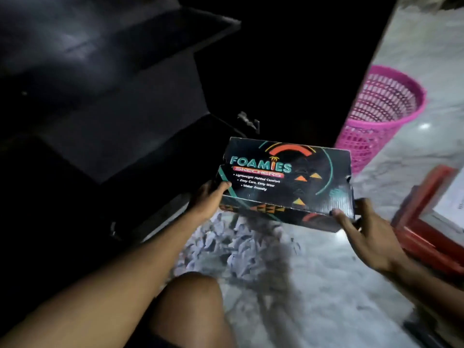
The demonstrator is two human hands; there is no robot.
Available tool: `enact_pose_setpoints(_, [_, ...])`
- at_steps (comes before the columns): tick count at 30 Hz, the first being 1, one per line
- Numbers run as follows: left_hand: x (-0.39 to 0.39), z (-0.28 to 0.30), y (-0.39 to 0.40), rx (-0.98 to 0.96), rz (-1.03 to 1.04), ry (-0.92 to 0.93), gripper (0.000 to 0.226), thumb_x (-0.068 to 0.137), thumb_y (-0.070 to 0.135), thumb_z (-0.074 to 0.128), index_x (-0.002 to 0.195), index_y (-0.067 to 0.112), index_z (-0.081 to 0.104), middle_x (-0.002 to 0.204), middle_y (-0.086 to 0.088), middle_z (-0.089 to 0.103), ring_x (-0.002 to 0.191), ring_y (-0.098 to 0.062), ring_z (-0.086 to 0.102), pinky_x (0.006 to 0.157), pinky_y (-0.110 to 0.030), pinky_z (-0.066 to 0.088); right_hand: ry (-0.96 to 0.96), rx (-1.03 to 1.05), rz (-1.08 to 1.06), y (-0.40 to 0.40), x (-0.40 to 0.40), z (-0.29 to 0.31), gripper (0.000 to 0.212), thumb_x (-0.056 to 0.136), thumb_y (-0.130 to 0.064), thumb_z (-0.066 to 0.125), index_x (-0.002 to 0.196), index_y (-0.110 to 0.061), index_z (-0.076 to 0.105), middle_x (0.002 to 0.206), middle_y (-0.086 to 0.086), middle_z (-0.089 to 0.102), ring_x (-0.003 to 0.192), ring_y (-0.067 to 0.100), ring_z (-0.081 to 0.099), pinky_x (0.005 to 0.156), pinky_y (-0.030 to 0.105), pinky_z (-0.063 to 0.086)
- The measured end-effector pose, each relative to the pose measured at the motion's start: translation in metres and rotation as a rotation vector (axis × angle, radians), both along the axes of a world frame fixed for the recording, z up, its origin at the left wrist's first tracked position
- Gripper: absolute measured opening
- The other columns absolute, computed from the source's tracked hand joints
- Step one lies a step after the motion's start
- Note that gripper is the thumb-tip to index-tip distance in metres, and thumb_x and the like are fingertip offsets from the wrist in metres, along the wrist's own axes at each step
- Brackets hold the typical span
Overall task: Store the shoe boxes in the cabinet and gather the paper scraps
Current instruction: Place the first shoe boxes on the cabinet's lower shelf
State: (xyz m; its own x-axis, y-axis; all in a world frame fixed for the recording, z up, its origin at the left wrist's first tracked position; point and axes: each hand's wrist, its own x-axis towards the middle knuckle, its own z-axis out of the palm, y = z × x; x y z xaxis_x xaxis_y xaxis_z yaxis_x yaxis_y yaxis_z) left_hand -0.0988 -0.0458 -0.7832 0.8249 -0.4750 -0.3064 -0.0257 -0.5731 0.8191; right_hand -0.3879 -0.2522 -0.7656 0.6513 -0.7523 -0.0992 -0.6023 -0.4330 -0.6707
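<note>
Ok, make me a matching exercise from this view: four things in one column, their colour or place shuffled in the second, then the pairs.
Things:
1. shoe box
2. basket
3. paper scraps
4. cabinet

Descriptions:
A. pink, standing on the floor
B. dark, at the left
C. held by both hands
D. piled on the floor under the box

Pairs: 1-C, 2-A, 3-D, 4-B

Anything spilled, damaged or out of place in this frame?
Yes: crumpled paper scraps lie loose on the floor below the shoe box both hands hold, not in the pink basket. The box's right lid corner looks dented.
</note>
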Motion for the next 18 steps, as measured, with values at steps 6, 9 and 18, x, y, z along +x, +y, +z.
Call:
enact_pose_setpoints(6, [0.043, -0.001, 0.043, -0.129, 0.446, 0.016, 0.069, 0.074, 0.05, 0.057, 0.131, 0.011, 0.048, 0.124, -0.011, 0.058, 0.111, -0.03, 0.057, 0.098, -0.046, 0.049, -0.095, 0.109, 0.16, 0.007, 0.139, -0.024, 0.04, 0.1, -0.049, 0.058, 0.118, -0.013, 0.052, 0.104, 0.015, 0.077, 0.081, 0.03, 0.078, 0.084, 0.043, 0.057])
enact_pose_setpoints(9, [0.073, -0.022, 0.068, -0.203, 0.636, 0.06, 0.058, 0.08, 0.04, 0.067, 0.129, 0.011, 0.055, 0.123, -0.01, 0.061, 0.111, -0.03, 0.059, 0.102, -0.052, 0.05, -0.155, 0.178, 0.182, 0.015, 0.205, -0.035, 0.039, 0.102, -0.038, 0.059, 0.128, -0.009, 0.058, 0.121, 0.016, 0.071, 0.114, 0.038, 0.068, 0.088, 0.035, 0.049])
enact_pose_setpoints(18, [0.118, -0.057, 0.118, -0.361, 1.034, -0.047, 0.045, 0.098, 0.021, 0.062, 0.131, -0.008, 0.059, 0.128, -0.025, 0.065, 0.119, -0.038, 0.06, 0.088, -0.038, 0.045, -0.214, 0.402, 0.246, 0.054, 0.378, -0.11, 0.081, 0.078, -0.065, 0.054, 0.135, -0.009, 0.058, 0.134, 0.022, 0.067, 0.127, 0.042, 0.061, 0.11, 0.053, 0.046])
